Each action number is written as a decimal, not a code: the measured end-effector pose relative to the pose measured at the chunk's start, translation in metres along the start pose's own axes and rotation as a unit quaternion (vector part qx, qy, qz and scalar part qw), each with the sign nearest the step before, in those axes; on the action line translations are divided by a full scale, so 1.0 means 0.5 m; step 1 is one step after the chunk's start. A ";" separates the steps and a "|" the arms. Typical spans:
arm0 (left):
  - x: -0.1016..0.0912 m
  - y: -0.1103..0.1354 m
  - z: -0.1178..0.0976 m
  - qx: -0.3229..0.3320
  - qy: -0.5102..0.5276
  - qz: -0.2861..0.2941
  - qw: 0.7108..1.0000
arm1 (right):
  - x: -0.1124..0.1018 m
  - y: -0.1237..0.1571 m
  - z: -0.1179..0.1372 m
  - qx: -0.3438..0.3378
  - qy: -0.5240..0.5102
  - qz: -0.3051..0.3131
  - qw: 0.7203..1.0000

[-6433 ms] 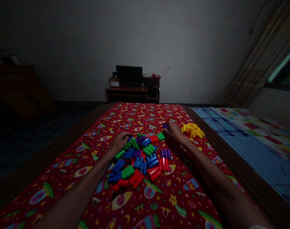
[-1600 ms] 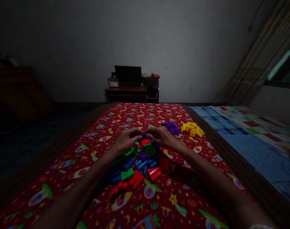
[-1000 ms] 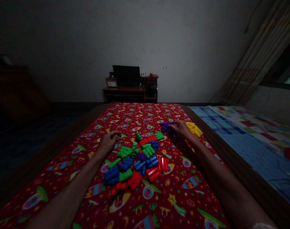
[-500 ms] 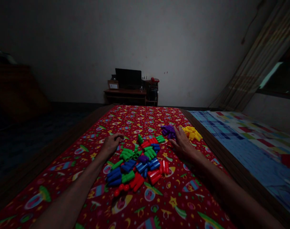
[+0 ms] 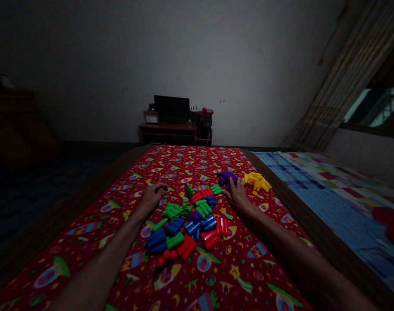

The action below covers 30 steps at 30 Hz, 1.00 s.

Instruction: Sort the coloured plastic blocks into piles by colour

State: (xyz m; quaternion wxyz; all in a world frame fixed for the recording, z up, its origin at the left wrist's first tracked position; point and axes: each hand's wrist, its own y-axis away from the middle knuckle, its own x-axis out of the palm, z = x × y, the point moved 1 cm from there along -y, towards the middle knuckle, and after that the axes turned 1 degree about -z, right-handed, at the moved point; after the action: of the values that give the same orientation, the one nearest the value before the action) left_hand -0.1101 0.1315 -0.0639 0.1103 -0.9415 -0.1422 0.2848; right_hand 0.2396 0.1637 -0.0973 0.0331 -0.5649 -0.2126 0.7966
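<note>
A loose heap of plastic stick-shaped building blocks (image 5: 187, 222) in green, blue, red and purple lies on a red printed bedsheet (image 5: 180, 280). My left hand (image 5: 150, 198) rests palm down on the sheet just left of the heap, holding nothing. Its fingers point toward the green blocks. My right hand (image 5: 238, 198) reaches past the heap's upper right, its fingertips touching a cluster of purple blocks (image 5: 227, 179). A small pile of yellow blocks (image 5: 256, 182) sits to the right of the purple cluster, apart from my fingers.
A wooden bed edge (image 5: 326, 229) runs along the sheet's right side, beyond which lies a checked blue quilt (image 5: 329, 203). Far ahead, a low wooden desk (image 5: 166, 127) holds a dark monitor (image 5: 171, 109) against the wall.
My right hand has moved up and left, from beside the yellow pile onto the purple cluster. My left hand and the central heap stay in place. The view has tilted slightly.
</note>
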 end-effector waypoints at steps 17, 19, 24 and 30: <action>0.002 -0.002 0.009 0.003 0.001 -0.003 1.000 | 0.025 -0.046 0.001 -0.018 -0.028 -0.012 0.999; 0.003 -0.003 0.010 0.002 0.005 -0.004 1.000 | 0.015 -0.039 0.007 -0.014 -0.015 -0.020 1.000; 0.003 0.001 0.009 0.004 0.002 -0.003 1.000 | -0.041 -0.024 0.058 -0.092 0.020 -0.036 0.995; 0.000 0.000 0.006 0.011 0.000 0.001 1.000 | -0.033 -0.001 0.086 -0.191 0.036 0.028 0.981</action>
State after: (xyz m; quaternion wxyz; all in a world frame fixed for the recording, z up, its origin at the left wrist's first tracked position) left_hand -0.1120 0.1318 -0.0665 0.1206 -0.9406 -0.1376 0.2861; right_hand 0.2060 0.1462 -0.0711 -0.0898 -0.5947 -0.3435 0.7213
